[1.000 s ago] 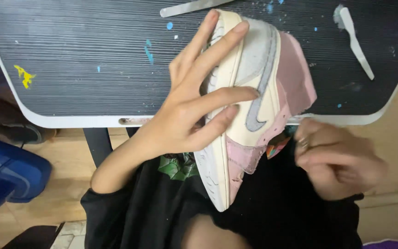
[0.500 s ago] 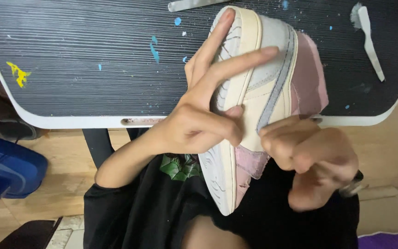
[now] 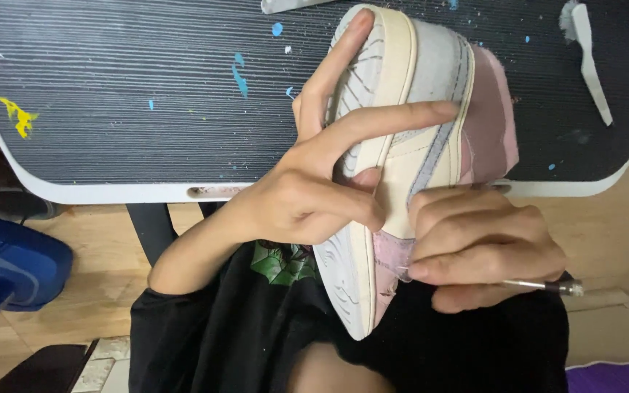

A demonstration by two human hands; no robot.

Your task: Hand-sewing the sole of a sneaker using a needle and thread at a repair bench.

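Note:
A pink, cream and grey sneaker (image 3: 431, 94) is held on its side over my lap, sole to the left, toe pointing away from me. My left hand (image 3: 307, 193) grips it around the sole, with two fingers stretched along the side and sole. My right hand (image 3: 478, 244) is closed around a thin metal-tipped tool (image 3: 547, 286), probably a fine brush, and rests against the pink lower part of the sneaker. The tool's working end is hidden behind my fingers.
A black ribbed desk with a white edge (image 3: 111, 94) and paint specks lies ahead. A white plastic tool (image 3: 590, 58) rests on it at the right. A blue object (image 3: 9, 266) sits at the left over the wooden floor.
My right hand has moved up and left onto the sneaker's side, now with the thin tool showing. The left hand shifted its fingers while keeping its grip.

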